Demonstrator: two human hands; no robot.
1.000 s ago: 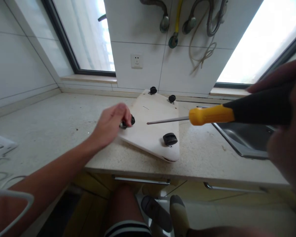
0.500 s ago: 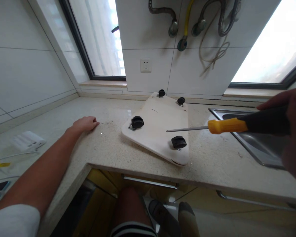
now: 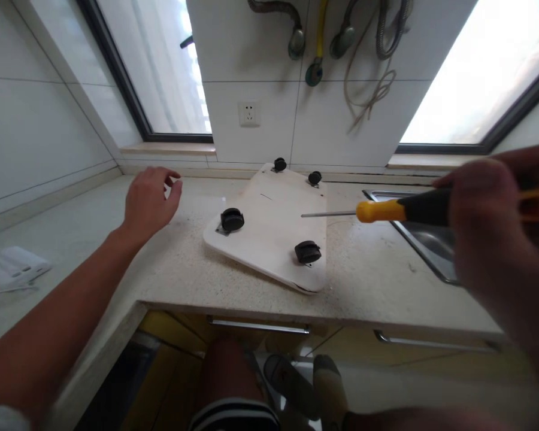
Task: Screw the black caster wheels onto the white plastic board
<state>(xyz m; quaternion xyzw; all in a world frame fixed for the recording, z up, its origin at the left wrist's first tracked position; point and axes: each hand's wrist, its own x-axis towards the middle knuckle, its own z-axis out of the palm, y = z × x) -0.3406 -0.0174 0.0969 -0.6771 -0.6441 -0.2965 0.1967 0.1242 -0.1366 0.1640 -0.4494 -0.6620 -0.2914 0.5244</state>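
Note:
My right hand (image 3: 498,221) grips a yellow and black screwdriver (image 3: 381,211), its thin metal shaft pointing left over a white board (image 3: 269,218). The board lies on the counter with its black caster wheels facing up. Two casters are at its near side, the near-left caster (image 3: 232,220) and the near-right caster (image 3: 308,252); two smaller-looking ones, a far-left caster (image 3: 279,164) and a far-right caster (image 3: 314,178), sit by the wall. My left hand (image 3: 150,200) is raised left of the board, holding nothing, with thumb and fingers apart.
A steel sink (image 3: 424,251) is set into the counter (image 3: 368,281) on the right. On the left lies a white power strip (image 3: 15,266) with a cable. The tiled wall behind carries a socket (image 3: 249,114) and hanging pipes. Drawer handles (image 3: 258,325) stick out below the front edge.
My left hand has lifted off the counter and its fingers have opened. The screwdriver has shifted slightly up. The whole view has swung to the right, and the board appears unmoved.

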